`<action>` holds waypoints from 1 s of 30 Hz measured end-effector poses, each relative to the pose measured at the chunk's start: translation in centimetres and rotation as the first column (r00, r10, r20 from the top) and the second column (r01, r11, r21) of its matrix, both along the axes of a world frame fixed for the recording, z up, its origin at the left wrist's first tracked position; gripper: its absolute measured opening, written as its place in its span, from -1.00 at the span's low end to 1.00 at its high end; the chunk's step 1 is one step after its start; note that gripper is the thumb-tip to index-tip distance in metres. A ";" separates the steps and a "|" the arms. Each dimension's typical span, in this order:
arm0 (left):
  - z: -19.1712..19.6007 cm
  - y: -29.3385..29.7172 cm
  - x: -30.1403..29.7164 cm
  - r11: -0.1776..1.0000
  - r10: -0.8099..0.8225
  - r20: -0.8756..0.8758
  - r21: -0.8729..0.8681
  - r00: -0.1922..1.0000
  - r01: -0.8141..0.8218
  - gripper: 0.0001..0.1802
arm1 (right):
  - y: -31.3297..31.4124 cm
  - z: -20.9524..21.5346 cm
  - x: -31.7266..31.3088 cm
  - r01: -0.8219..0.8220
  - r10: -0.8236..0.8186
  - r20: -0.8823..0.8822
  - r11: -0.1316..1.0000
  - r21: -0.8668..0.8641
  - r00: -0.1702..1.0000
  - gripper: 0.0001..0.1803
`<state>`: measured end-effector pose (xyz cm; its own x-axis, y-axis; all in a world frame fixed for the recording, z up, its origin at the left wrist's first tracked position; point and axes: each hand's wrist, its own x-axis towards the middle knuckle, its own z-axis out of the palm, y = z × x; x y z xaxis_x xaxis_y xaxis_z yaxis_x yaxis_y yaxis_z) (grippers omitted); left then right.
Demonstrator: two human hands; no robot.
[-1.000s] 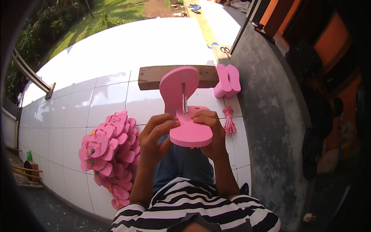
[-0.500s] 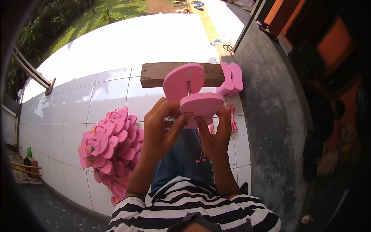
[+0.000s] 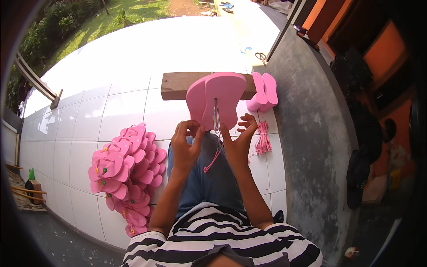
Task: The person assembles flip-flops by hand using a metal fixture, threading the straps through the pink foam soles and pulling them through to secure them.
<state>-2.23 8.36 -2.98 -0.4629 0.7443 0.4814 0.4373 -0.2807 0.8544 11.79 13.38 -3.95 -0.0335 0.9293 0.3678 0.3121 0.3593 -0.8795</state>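
**Pink soles now upright, strap hanging below**

White tile floor (image 3: 120, 111) spreads wide around the wooden plank (image 3: 182, 85), the landmark for everything else. Left of and nearer than the plank lies a heap of finished pink sandals (image 3: 126, 171). At the plank's right end stand two more pink soles (image 3: 263, 91), and just nearer from them a bundle of pink straps (image 3: 263, 139).

In front of the plank's middle, the pair of soles (image 3: 216, 101) in hand has changed: half a second ago one lay flat over the other, now both stand side by side on edge, facing the person. A metal hook (image 3: 216, 119) runs down the front sole, and a pink strap (image 3: 212, 159) dangles beneath.

Left hand (image 3: 186, 149) pinches the lower edge with curled fingers. Right hand (image 3: 240, 144) steadies the same edge, its fingers half spread. The strap looks partly threaded, so the fitting seems midway.
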 end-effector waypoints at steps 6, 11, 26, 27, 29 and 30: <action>-6.8 -5.4 4.7 0.934 -0.240 0.158 -0.233 0.958 0.272 -0.81 | -7.1 -7.6 2.8 -0.220 0.228 0.032 0.962 -0.160 0.973 -0.70; -6.8 -7.7 4.7 0.875 -0.282 0.317 -0.303 0.906 0.378 -0.78 | -9.5 -4.2 4.7 -0.319 0.347 0.025 0.884 -0.342 0.937 -0.72; -6.4 -9.8 3.1 0.827 -0.278 0.700 -0.175 0.658 0.535 -0.77 | -11.3 -2.3 6.9 -0.260 0.297 0.063 0.907 -0.331 0.953 -0.72; -6.8 -10.0 2.2 0.842 -0.254 0.677 -0.197 0.691 0.502 -0.77 | -11.2 -2.2 7.1 -0.223 0.257 0.064 0.917 -0.332 0.964 -0.73; -5.8 -10.5 0.4 0.861 -0.207 0.637 -0.241 0.742 0.447 -0.79 | -11.0 -1.8 7.8 -0.173 0.208 0.055 0.913 -0.371 0.977 -0.74; -5.4 -10.7 -0.6 0.889 -0.146 0.627 -0.256 0.765 0.379 -0.80 | -10.7 -1.6 8.1 -0.167 0.201 0.043 0.899 -0.404 0.979 -0.75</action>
